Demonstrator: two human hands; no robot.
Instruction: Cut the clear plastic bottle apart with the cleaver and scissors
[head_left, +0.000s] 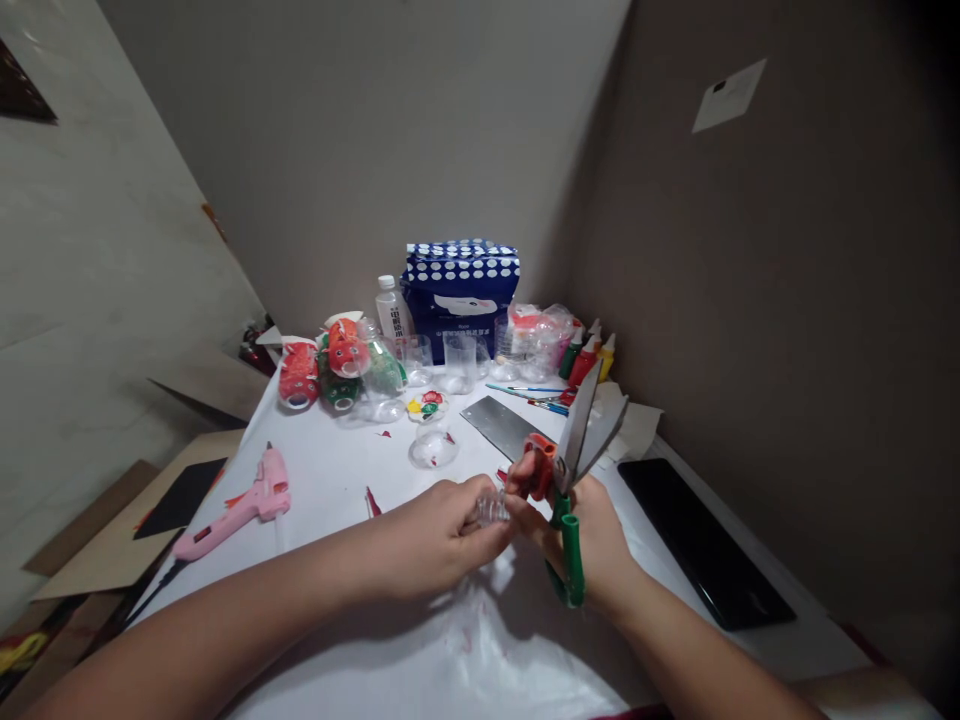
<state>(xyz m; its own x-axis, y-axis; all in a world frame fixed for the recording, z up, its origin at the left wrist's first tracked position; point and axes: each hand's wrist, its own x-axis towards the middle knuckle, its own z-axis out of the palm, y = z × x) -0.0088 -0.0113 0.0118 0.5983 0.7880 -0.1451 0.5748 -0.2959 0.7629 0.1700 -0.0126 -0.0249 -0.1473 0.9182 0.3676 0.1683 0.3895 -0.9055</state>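
Note:
My left hand (439, 540) is closed in a pinch on a small clear ridged plastic piece (493, 509) held just above the white table cover (330, 480). My right hand (592, 545) grips green-handled scissors (577, 470), whose blades point up and stand apart. The fingers of both hands meet at the plastic piece, and a red-orange bit (538, 462) sits at the fingertips by the scissor pivot; what it belongs to I cannot make out.
A pink glue gun (238, 505) lies at the left. Red and green painted bottle pieces (330, 370), clear cups (459, 362), a water bottle (390, 308), a blue dotted box (461, 290), paint bottles (589, 355), brushes (532, 395), a metal sheet (499, 425) and a black tablet (701, 540) surround the hands.

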